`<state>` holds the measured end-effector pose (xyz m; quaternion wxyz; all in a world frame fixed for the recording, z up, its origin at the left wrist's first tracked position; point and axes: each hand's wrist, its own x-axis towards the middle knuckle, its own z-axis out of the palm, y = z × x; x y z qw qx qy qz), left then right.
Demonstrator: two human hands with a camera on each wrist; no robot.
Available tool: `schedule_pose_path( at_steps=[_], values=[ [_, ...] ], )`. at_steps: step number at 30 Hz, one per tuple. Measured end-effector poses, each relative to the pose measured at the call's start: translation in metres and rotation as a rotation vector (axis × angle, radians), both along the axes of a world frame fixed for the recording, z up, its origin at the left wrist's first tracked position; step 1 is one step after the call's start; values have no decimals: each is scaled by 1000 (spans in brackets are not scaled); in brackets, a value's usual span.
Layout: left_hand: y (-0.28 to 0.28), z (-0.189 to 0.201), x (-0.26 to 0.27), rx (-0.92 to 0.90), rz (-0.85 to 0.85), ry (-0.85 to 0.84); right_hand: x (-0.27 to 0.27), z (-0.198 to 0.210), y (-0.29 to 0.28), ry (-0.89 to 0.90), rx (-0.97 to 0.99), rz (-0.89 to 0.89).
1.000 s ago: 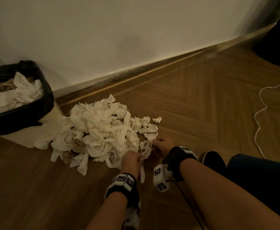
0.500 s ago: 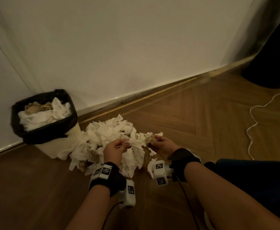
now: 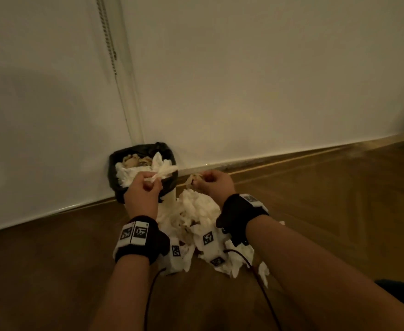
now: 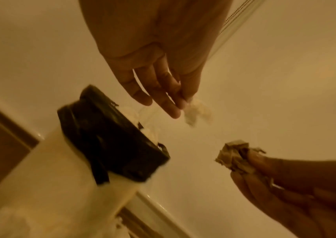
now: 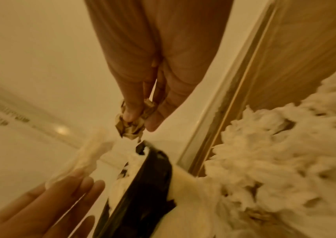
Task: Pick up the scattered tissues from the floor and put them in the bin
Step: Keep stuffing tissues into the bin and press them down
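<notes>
We hold two tissues in the air: a white tissue (image 3: pixel 161 174) pinched in our left hand (image 3: pixel 141 195) over the bin (image 3: pixel 134 154), and a brown crumpled tissue (image 3: pixel 192 180) pinched in our right hand (image 3: pixel 216 183) just right of the bin. One pile of tissues (image 3: pixel 198 211) lies on the floor (image 3: pixel 52 271) beside the bin. The head view shows the bin already stuffed with tissues. The left wrist view shows our fingertips (image 4: pixel 180 103) nipping the white piece; the right wrist view shows the brown wad between finger and thumb.
</notes>
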<state>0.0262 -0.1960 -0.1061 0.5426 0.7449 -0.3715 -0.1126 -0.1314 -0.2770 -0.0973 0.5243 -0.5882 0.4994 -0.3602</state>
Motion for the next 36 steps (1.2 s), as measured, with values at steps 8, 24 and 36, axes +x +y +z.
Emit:
schedule_pose_path(
  at_steps=[8, 24, 36],
  values=[
    [-4, -11, 65, 105, 110, -231, 104, 12, -16, 265, -352, 70],
    [-45, -30, 50, 629, -122, -499, 129, -17, -34, 1056, -676, 625],
    [-24, -44, -4, 206, 55, -514, 64, -1, -47, 739, -609, 438]
  ],
)
